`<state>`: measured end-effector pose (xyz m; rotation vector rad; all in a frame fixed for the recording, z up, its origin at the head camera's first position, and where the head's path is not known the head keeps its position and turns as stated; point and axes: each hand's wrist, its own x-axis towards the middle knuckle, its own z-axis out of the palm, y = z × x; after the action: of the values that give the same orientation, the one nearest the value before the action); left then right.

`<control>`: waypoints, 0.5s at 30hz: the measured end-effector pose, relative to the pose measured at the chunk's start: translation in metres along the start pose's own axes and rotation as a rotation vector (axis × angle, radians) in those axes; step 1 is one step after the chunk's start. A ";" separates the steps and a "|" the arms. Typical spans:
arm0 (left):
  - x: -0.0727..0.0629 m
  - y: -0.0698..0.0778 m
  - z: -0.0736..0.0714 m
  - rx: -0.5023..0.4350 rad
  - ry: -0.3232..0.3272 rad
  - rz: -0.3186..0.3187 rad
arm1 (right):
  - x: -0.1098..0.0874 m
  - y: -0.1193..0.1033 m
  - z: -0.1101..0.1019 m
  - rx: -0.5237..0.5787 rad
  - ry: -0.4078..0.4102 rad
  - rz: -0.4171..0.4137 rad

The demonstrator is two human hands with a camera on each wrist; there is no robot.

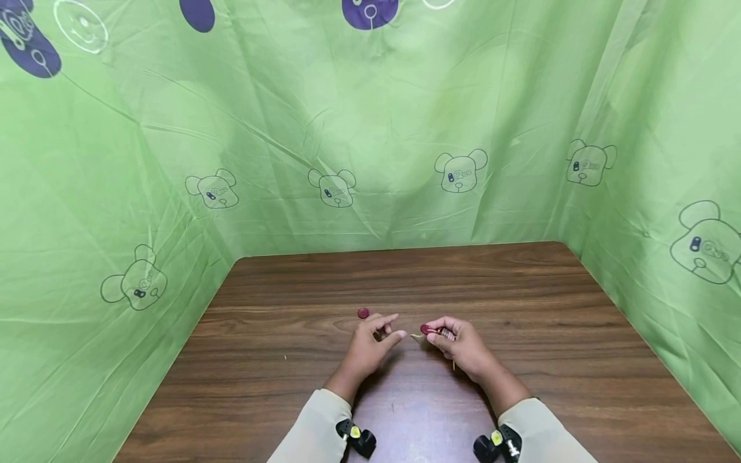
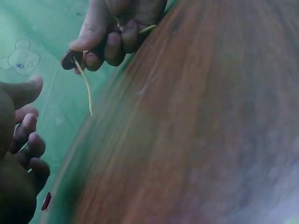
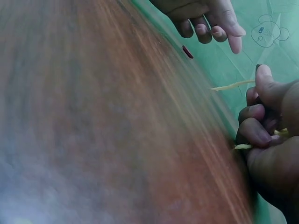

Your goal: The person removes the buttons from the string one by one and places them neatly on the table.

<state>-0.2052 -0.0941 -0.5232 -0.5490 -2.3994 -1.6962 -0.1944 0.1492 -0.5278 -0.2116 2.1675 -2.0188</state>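
Observation:
In my right hand [image 1: 466, 350] a dark red round button [image 2: 68, 60] is pinched between thumb and fingertips. A pale yellow cord [image 2: 87, 91] comes out through the button, its loose end hanging toward my left hand [image 1: 366, 346]. More of the cord shows among the curled lower fingers, with a small striped piece [image 1: 446, 334] that I cannot identify. My left hand holds nothing; its thumb and index finger stand apart, pointing at the cord's end without touching it. A second dark red button [image 1: 363, 313] lies on the table just beyond the left hand.
Both hands are over a brown wood-grain table [image 1: 492, 283]. A tiny pale scrap [image 1: 285, 357] lies to the left. Green curtain [image 1: 393, 212] printed with bear faces surrounds the table's back and sides.

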 end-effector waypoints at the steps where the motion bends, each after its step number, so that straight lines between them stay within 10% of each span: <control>1: 0.000 0.000 0.000 -0.015 -0.024 -0.010 | 0.000 0.000 0.000 -0.010 -0.002 -0.005; 15: -0.003 0.000 0.004 -0.023 -0.139 -0.020 | 0.001 0.001 0.004 -0.086 0.004 -0.067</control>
<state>-0.2022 -0.0910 -0.5251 -0.6702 -2.4901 -1.7500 -0.1944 0.1450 -0.5292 -0.2958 2.2813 -1.9638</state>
